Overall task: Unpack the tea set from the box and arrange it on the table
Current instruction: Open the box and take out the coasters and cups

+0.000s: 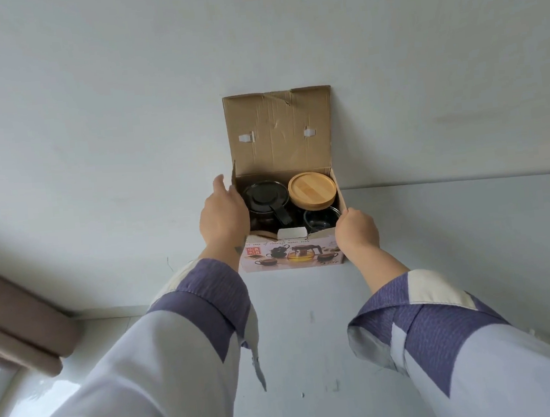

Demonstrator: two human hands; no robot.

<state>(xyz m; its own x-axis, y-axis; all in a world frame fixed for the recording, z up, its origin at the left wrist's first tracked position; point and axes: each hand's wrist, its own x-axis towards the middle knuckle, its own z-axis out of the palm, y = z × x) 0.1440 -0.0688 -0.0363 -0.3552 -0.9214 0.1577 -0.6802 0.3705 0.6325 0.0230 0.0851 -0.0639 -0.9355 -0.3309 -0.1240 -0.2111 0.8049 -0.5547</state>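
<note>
Creased brown cardboard box (280, 134) sits open on the white table (436, 226), round bamboo lid (312, 188) and black teapot (266, 202) inside. My left hand (223, 216) spreads against its left flap; my right hand (356, 230) pinches the right edge.

There is 1 view, from a wide-angle camera worn on the person's head. It looks forward and down along both outstretched arms, whose sleeves fill the lower frame close to the lens. The cardboard box (287, 207) sits mid-frame at arm's reach on the white table (455, 241), against the wall. Lens distortion bends the frame edges.
</note>
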